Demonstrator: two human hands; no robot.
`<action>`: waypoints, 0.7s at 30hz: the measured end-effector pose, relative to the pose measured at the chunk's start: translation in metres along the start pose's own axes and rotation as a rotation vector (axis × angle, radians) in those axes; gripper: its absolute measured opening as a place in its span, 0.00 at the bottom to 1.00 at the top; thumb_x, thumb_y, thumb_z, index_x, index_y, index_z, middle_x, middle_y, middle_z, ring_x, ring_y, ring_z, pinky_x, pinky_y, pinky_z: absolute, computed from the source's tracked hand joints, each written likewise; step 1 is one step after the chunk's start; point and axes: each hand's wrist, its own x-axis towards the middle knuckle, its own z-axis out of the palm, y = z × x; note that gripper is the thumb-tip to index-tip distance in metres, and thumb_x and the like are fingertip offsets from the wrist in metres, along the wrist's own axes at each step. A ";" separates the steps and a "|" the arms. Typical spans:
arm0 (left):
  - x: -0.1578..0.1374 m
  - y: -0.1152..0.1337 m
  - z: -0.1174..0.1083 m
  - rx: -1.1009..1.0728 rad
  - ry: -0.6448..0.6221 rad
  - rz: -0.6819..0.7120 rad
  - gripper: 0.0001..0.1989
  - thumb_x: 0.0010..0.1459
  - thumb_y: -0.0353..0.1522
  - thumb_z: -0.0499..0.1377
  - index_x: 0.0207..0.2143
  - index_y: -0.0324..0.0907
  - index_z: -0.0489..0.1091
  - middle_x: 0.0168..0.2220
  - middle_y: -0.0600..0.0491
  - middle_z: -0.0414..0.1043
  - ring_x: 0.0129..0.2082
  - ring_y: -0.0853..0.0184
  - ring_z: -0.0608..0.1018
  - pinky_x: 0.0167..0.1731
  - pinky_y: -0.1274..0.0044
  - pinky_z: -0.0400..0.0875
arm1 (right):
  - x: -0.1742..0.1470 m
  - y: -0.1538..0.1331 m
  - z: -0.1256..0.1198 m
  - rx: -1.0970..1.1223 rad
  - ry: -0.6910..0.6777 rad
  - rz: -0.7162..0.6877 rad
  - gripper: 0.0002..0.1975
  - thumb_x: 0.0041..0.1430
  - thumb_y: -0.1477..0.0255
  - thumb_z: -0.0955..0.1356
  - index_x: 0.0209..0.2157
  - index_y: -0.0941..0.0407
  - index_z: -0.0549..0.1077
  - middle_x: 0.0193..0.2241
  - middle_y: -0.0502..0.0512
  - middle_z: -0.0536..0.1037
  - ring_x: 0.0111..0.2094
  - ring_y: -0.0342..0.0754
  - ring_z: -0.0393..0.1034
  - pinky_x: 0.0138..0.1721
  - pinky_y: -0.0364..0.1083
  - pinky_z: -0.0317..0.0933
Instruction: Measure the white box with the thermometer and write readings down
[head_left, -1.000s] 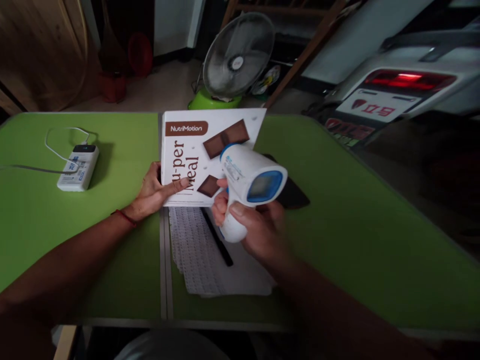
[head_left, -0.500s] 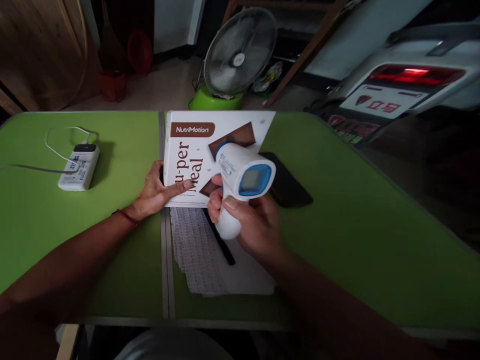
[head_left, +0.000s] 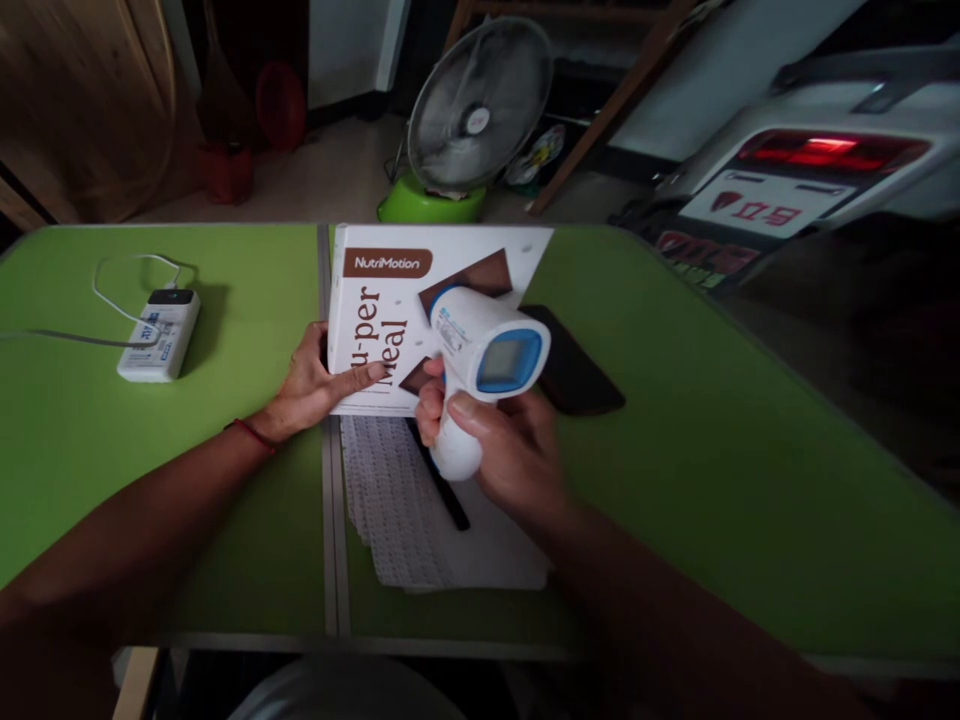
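My left hand [head_left: 322, 375] grips the lower left edge of a white and brown NutriMotion box [head_left: 379, 320], thumb across its front and fingers behind it. The box stands tilted, its printed face towards me. In my right hand [head_left: 510, 440] is a white and blue infrared thermometer [head_left: 487, 345], with the fingers wrapped round its handle. Its small grey screen faces me, and its front end points at the box, covering part of the print. Whether the two touch I cannot tell. Below the box lie printed sheets [head_left: 397, 510] with a black pen [head_left: 450, 490] on them.
A black phone [head_left: 577, 365] lies on the green folding table [head_left: 712, 480] to the right. On the left is a white power bank [head_left: 157, 335] with a cable. Beyond the table stand a fan [head_left: 480, 110], a red tub [head_left: 281, 105] and a scooter [head_left: 825, 170].
Almost nothing differs. The box sits a touch lower in view, and both hands keep their hold.
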 end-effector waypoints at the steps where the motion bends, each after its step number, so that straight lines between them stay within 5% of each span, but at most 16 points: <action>1: 0.000 0.001 0.000 0.002 0.001 -0.004 0.42 0.43 0.58 0.82 0.49 0.45 0.72 0.49 0.46 0.82 0.52 0.47 0.84 0.57 0.50 0.81 | 0.000 0.000 0.000 0.000 0.001 -0.001 0.14 0.60 0.55 0.77 0.39 0.48 0.77 0.24 0.47 0.75 0.23 0.48 0.68 0.26 0.52 0.65; 8: 0.001 0.004 0.000 0.021 -0.006 0.000 0.40 0.44 0.57 0.82 0.48 0.45 0.72 0.49 0.45 0.82 0.53 0.46 0.84 0.55 0.50 0.82 | 0.000 -0.001 0.002 0.110 0.027 0.059 0.15 0.54 0.58 0.80 0.38 0.49 0.80 0.24 0.47 0.77 0.23 0.47 0.70 0.26 0.50 0.64; 21: 0.000 0.006 0.000 0.044 0.001 0.002 0.39 0.45 0.57 0.81 0.48 0.45 0.72 0.47 0.46 0.81 0.51 0.47 0.83 0.53 0.52 0.82 | 0.000 0.000 -0.001 -0.011 -0.033 0.077 0.14 0.61 0.53 0.76 0.39 0.46 0.77 0.24 0.50 0.76 0.24 0.51 0.71 0.25 0.54 0.69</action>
